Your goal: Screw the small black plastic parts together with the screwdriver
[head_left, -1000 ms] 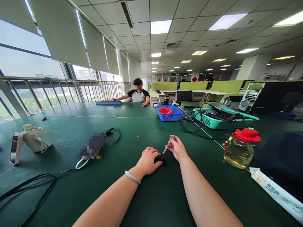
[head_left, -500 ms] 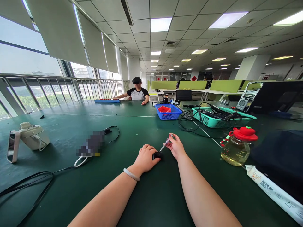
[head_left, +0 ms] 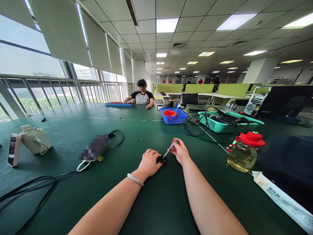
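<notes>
Low over the green tabletop [head_left: 144, 130], my left hand [head_left: 149, 163] is closed around a small black part [head_left: 161, 160] whose kind I cannot make out. Between the fingers of my right hand [head_left: 180, 151] is a slim screwdriver [head_left: 168, 149] with a clear handle. It slants down to the left, and its tip meets the top of the black part. My left fingers partly cover that part.
A blurred dark device [head_left: 94, 148] with cables lies to the left, near a beige bottle [head_left: 35, 139] and a phone [head_left: 14, 150]. Rightward are a red-lidded jar [head_left: 243, 158], a white packet [head_left: 281, 197], a blue basket [head_left: 174, 120] and a teal basket [head_left: 215, 126]. Another person [head_left: 141, 94] sits opposite.
The screwdriver and black part have shifted very slightly left, and more of the part's top shows. Across the table, the blue strip by the other person has moved to the right.
</notes>
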Available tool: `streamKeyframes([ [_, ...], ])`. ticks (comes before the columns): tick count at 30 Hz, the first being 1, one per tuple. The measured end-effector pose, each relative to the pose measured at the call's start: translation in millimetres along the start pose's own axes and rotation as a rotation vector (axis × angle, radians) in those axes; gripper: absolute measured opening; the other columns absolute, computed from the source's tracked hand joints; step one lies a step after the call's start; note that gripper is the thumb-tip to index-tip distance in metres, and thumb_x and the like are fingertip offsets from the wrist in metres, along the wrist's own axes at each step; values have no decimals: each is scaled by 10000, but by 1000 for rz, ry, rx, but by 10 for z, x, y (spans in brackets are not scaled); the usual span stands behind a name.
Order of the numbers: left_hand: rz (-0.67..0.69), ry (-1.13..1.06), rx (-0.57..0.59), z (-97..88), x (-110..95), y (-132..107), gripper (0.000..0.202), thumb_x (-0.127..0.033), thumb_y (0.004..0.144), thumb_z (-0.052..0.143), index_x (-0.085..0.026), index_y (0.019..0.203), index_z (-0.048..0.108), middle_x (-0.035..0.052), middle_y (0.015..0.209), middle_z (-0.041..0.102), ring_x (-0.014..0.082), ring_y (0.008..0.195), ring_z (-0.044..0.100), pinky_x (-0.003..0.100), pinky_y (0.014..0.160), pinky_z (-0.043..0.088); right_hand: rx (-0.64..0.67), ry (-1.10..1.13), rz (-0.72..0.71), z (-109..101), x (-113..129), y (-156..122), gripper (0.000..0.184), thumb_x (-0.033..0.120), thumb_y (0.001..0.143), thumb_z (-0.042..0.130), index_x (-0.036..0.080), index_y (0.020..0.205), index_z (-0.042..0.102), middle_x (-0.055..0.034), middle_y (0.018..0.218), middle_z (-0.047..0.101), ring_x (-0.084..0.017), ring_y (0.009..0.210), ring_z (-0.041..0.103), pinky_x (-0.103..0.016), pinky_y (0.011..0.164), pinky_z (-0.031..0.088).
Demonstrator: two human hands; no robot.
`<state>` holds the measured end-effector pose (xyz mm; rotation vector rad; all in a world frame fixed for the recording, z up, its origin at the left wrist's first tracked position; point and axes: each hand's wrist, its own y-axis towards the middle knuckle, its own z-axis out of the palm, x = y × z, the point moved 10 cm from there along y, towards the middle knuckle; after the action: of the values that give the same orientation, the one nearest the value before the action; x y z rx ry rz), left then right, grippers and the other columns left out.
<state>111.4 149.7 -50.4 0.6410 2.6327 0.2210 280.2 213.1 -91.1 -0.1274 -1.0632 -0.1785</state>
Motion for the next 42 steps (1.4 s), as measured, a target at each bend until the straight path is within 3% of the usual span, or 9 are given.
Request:
streamKeyframes([
  [6, -19, 9, -16, -6, 30, 4, 293, -329, 820, 627, -251, 1095, 694, 57, 1202, 660, 294, 1255, 451, 488, 1064, 386, 43, -3, -4, 40, 1, -10, 447, 398, 582, 859, 257, 905, 585, 92, 601, 574, -81, 488, 520, -315, 595, 581],
  [11, -48, 16, -30, -5, 69, 10, 298, -406, 840, 617, -256, 1085, 696, 67, 1187, 663, 296, 1245, 456, 483, 1055, 392, 94, -83, 25, 119, -20, -53, 377, 357, 611, 826, 249, 916, 633, 90, 583, 542, -77, 492, 498, -295, 574, 570],
  [16, -119, 39, -20, -13, 162, 20, 368, -376, 855, 575, -249, 1189, 660, 84, 1220, 656, 308, 1266, 443, 487, 1071, 375, 101, -27, 21, 129, 48, -77, 358, 379, 632, 804, 244, 917, 635, 76, 583, 539, -87, 486, 496, -300, 584, 567],
  [22, -182, 47, -20, -22, 247, 21, 420, -378, 834, 581, -249, 1229, 645, 89, 1280, 630, 321, 1291, 415, 492, 1065, 375, -80, -38, -208, -32, 284, -67, 480, 457, 568, 829, 272, 913, 550, 79, 631, 581, -106, 545, 526, -261, 566, 509],
  [27, -189, 44, -7, -16, 248, 27, 386, -401, 841, 591, -244, 1184, 674, 85, 1285, 622, 320, 1299, 404, 484, 1066, 375, -96, -167, -374, 38, 430, -144, 463, 485, 611, 781, 271, 946, 544, 62, 665, 561, -136, 604, 546, -269, 584, 490],
  [32, -183, 45, 5, 3, 248, 35, 378, -383, 854, 597, -234, 1194, 666, 88, 1290, 620, 318, 1304, 401, 488, 1069, 373, -38, -437, -545, 288, 592, -341, 294, 419, 727, 706, 288, 967, 597, 43, 696, 567, -140, 608, 535, -274, 630, 460],
  [39, -179, 89, 39, 41, 261, 48, 375, -379, 869, 588, -225, 1205, 655, 85, 1325, 602, 310, 1317, 393, 470, 1082, 362, 177, -836, -821, 912, 664, -716, 224, 359, 832, 586, 278, 1031, 649, -3, 794, 645, -158, 642, 549, -295, 721, 464],
  [42, -189, 97, 45, 44, 267, 48, 381, -380, 878, 579, -221, 1218, 646, 84, 1334, 595, 303, 1325, 384, 462, 1091, 352, 92, -845, -849, 808, 645, -660, 275, 400, 858, 539, 244, 1070, 620, -15, 800, 649, -159, 641, 565, -298, 704, 476],
])
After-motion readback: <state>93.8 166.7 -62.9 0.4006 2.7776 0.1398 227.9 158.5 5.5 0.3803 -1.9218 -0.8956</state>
